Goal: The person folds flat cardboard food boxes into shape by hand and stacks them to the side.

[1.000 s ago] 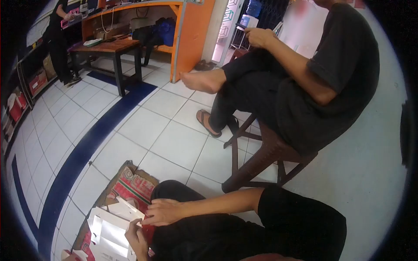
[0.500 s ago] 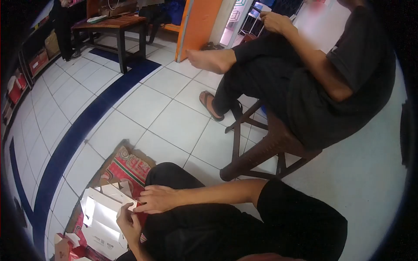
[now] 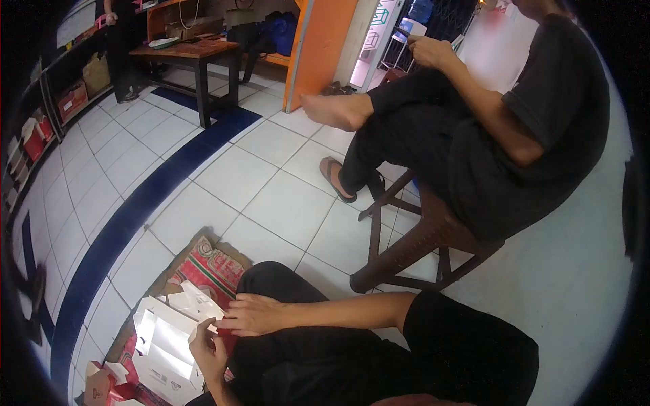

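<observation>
A partly folded white carton (image 3: 159,362) with raised flaps lies at the lower left, its pale inner side shining. My left hand (image 3: 208,348) grips the right edge of the carton, thumb and fingers bent together there. Just above it, my right hand (image 3: 254,314) has its fingertips curled at a flap's edge, close to the left fingertips. Both hands are beside my dark-clothed knee. Beneath the carton is a flattened red printed cardboard sheet (image 3: 210,267).
A person (image 3: 542,135) in black sits on a brown plastic stool (image 3: 433,230), holding a phone. Another person (image 3: 122,61) stands at the upper left near a wooden table (image 3: 186,51). Red-and-white cartons (image 3: 101,386) lie at the lower left. An orange partition (image 3: 321,57) stands behind.
The view has shifted, first down and then partly back up. My hands remain at the carton's edge with slight finger movement. A dark shape has appeared at the far left edge.
</observation>
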{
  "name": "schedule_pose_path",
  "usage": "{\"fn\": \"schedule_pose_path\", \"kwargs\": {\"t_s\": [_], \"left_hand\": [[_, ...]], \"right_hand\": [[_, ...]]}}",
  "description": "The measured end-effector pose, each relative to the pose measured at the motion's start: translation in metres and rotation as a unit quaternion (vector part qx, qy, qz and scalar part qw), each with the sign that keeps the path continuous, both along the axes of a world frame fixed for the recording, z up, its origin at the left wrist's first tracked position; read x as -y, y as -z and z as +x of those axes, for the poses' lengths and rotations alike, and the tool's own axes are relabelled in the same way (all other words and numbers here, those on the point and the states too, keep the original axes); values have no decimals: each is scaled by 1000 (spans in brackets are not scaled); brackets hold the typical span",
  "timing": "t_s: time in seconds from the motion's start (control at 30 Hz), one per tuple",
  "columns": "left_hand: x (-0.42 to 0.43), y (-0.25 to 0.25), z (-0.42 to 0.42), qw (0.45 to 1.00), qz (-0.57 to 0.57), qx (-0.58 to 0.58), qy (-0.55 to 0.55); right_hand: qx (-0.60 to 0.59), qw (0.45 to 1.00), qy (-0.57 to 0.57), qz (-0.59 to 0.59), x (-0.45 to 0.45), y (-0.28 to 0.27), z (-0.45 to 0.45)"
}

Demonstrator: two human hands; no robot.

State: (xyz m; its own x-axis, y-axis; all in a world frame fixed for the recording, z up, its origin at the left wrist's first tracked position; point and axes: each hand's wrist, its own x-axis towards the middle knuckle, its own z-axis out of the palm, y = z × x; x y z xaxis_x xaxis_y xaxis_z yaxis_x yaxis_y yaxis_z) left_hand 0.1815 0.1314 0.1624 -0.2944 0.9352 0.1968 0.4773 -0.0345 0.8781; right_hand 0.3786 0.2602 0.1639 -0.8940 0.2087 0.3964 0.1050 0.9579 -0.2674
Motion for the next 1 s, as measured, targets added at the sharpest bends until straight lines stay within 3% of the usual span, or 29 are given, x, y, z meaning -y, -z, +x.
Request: {"fn": "schedule_pose_path", "kwargs": {"t_s": [0.2,0.3,0.37,0.43,0.47,0.57,0.63,0.7,0.8,0.87,0.93,1.0], "left_hand": [[-3,16,-7,999,38,-23,9],[0,11,-13,999,4,-50,11],[2,0,-8,997,34,-74,7],[-2,-1,-9,971,122,-207,3],[-3,-2,-8,970,127,-207,3],[-3,5,-5,987,70,-142,0],[-4,15,-5,998,62,-22,-19],[-1,-10,2,992,83,-78,-53],[3,21,-11,995,59,-17,-74],[-2,16,-10,996,37,7,-83],[-3,18,-10,995,81,-7,-56],[-4,14,-4,994,69,22,-77]], "right_hand": [[46,998,47,6,-3,-2,3],[-8,999,38,12,0,3,-2],[22,999,47,-11,4,5,-2],[10,998,58,2,3,4,-4],[9,998,59,7,2,2,-4],[31,996,75,-25,3,2,-3],[-4,997,82,7,3,9,-5],[16,996,83,-8,3,-5,-6],[29,995,89,-20,8,2,-4],[17,996,84,-13,0,3,-5],[-50,994,58,-80,3,6,-3],[-34,988,36,-147,2,-1,3]]}}
